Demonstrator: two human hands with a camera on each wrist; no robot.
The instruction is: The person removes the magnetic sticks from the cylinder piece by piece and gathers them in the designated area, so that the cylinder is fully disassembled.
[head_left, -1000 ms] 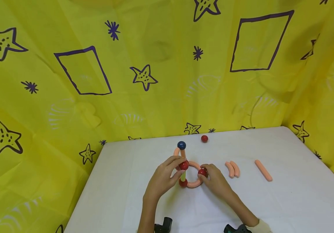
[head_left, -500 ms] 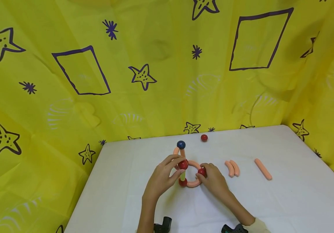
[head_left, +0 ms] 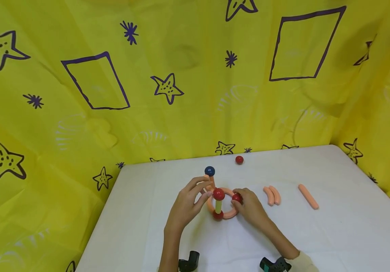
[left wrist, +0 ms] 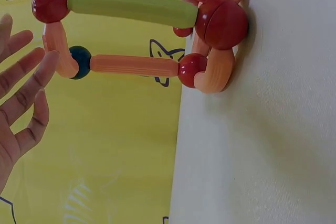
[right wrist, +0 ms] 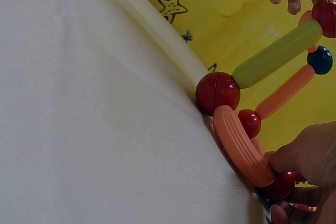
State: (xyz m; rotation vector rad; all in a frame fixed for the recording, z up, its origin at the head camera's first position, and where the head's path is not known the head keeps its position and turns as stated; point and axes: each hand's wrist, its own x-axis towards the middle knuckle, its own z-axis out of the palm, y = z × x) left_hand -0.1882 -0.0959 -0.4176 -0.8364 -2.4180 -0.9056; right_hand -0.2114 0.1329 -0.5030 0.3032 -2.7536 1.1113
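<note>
From my distant seat I take the green stick (left wrist: pixel 131 8) as my landmark. To its left I see the left hand (head_left: pixel 185 206), palm turned inward, its fingers spread loosely and holding nothing; whether one fingertip touches the upper curved stick (left wrist: pixel 60 45), I cannot tell.

Behind the green stick and slightly left, a straight pink stick (left wrist: pixel 135 65) stands parallel to it, with a blue ball (head_left: pixel 209 171) on its top. The curved pink piece joins this ball to the top red ball (head_left: pixel 218 194), which sits on the green stick. The green stick itself is upright, its long axis vertical, rising from the base red ball (head_left: pixel 218 215). All this makes one frame on the white table (head_left: pixel 130 226), between the two hands; its sticks are ribbed, its balls glossy.

To the right of the green stick, the pink ring (head_left: pixel 230 215) lies flat. At its right side the right hand (head_left: pixel 253 208) reaches in low, thumb and fingers pinching the side red ball (head_left: pixel 237 198).

Behind the green stick, to the right, rests a loose red ball (head_left: pixel 239 159). Farther right lie two short curved sticks (head_left: pixel 276 195), bowed rightward, then a loose straight stick (head_left: pixel 308 196), its near end slanting right.
</note>
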